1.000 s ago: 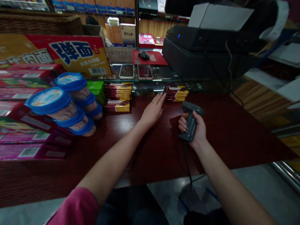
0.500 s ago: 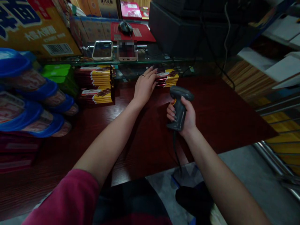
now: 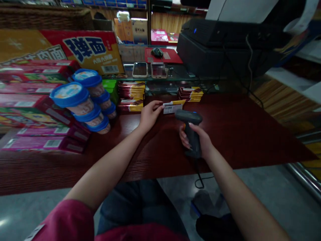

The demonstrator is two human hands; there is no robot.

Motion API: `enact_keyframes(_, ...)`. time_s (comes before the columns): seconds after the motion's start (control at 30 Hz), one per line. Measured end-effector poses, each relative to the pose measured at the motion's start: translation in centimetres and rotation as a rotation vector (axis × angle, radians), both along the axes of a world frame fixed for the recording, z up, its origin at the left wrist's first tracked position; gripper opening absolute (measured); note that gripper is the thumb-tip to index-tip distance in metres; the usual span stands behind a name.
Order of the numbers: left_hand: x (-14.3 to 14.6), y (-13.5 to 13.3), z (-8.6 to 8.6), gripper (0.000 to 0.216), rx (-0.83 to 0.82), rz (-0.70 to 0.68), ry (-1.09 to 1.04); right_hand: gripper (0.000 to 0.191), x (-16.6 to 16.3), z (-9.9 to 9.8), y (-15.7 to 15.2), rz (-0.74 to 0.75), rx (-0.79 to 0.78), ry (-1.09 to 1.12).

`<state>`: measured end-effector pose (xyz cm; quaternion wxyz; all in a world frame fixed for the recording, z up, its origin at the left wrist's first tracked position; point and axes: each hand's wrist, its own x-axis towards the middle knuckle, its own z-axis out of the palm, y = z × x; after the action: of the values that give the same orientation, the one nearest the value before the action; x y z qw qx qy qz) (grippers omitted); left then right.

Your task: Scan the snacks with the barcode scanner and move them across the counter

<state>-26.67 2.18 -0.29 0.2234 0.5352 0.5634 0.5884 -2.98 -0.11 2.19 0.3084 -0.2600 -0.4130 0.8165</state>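
L arm (image 3: pixel 110 167) is slanting in from lower L, reaching fwd over the table (image 3: pixel 240 130), fingers bending to the R. L hand (image 3: pixel 149 117) is pinching the L end of a maroon-&-yellow pack (image 3: pixel 172 107) btwn thumb & fingertips, back of hand facing up. Pack is tilting up over the table's far part, barcode side facing the camera; can't tell if its edge is touching the tabletop. R arm (image 3: pixel 240 187) is coming in from lower R. R hand (image 3: pixel 203 142) is wrapping round the grip of a dk grey scanner (image 3: pixel 188 116), fingers curling at the front, thumb lying up top. Scanner's nose is pointing L, just by the pack's R end; cable (image 3: pixel 198 170) is hanging below. Similar packs are lying stacked: 2 piles (image 3: pixel 130 105) to the L, 1 pile (image 3: pixel 190 95) behind, to the R.
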Motion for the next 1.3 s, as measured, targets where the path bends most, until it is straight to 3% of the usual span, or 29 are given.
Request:
enact_keyframes(0.2, -3.4, -7.4, -0.4, 0.027, -0.108, -0.007, -0.169, 0.038, -3.9, -0.3, -3.6, 0.044, -0.011, 0.023)
enact_keyframes(0.3, -4.4, -9.7, -0.2, 0.032, -0.156, 0.026, -0.242, 0.039, -5.4, -0.4, -4.7, 0.057, -0.012, 0.004)
enact_keyframes(0.57, -4.7, -9.8, -0.2, 0.03, -0.159, 0.077, -0.384, 0.039, -6.2, -0.2, -5.0, 0.058, -0.013, -0.074)
enact_keyframes(0.8, -4.7, -9.8, -0.1, 0.014, -0.137, 0.202, -0.058, 0.042, -6.4, -0.2, -5.0, 0.041, -0.022, -0.091)
enact_keyframes(0.9, -4.8, -10.2, 0.4, 0.014, 0.002, 0.177, 0.064, 0.044, -6.3, 0.0, -5.2, 0.022, -0.044, -0.081)
enact_keyframes(1.07, -6.5, -10.5, 1.9, 0.026, 0.209, 0.224, 0.476, 0.045, -6.1, 0.2, -5.3, -0.003, -0.105, -0.076)
enact_keyframes(1.3, -8.7, -9.6, 2.0, 0.037, 0.012, 0.28, 0.78, 0.046, -6.1, 0.3, -5.3, -0.012, -0.136, -0.087)
